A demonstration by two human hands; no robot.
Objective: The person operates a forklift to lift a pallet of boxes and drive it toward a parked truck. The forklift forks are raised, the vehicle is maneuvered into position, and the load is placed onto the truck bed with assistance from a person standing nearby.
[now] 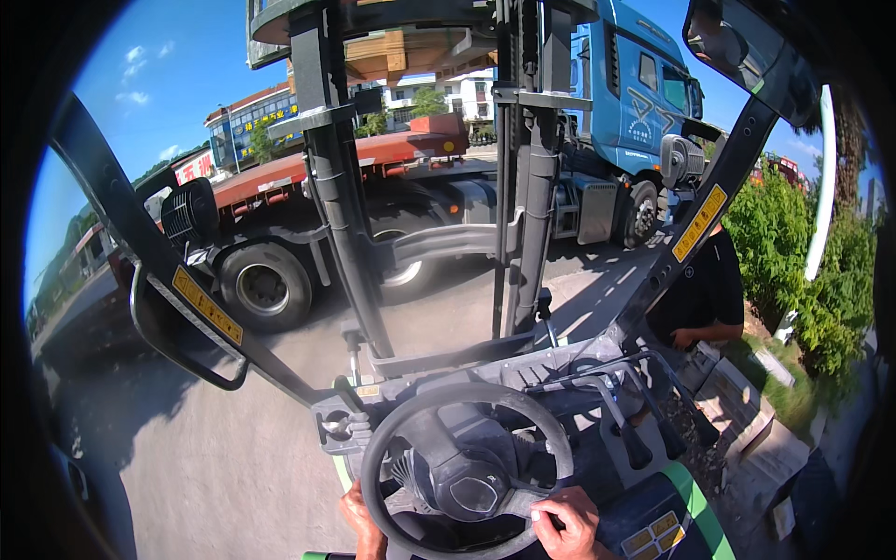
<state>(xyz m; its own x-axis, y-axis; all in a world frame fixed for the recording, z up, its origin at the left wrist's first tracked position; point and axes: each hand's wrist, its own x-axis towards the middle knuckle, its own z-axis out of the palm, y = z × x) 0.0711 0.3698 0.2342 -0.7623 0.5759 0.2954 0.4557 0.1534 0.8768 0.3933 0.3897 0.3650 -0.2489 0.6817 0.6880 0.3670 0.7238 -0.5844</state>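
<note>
In front of me is a dark steering wheel (pixel 471 394) with a round hub. At its lower left, my left hand (pixel 364 525) is curled against the rim, and its fingers are partly hidden. My right hand (pixel 567 525) is closed over the lower right of the rim, near a spoke, with the thumb toward the hub. Several control levers with black knobs (pixel 637 448) rise to the right of the wheel. Past the dashboard stands the forklift mast (pixel 338 187), with wooden boards (pixel 397 56) raised high between its uprights.
A blue truck cab (pixel 635 103) with a red flatbed trailer (pixel 308 168) stretches across the way ahead. Near the right post, a person in black (pixel 714 289) stands beside stone blocks (pixel 733 397) and green bushes (pixel 770 224). Grey pavement (pixel 224 429) lies to the left.
</note>
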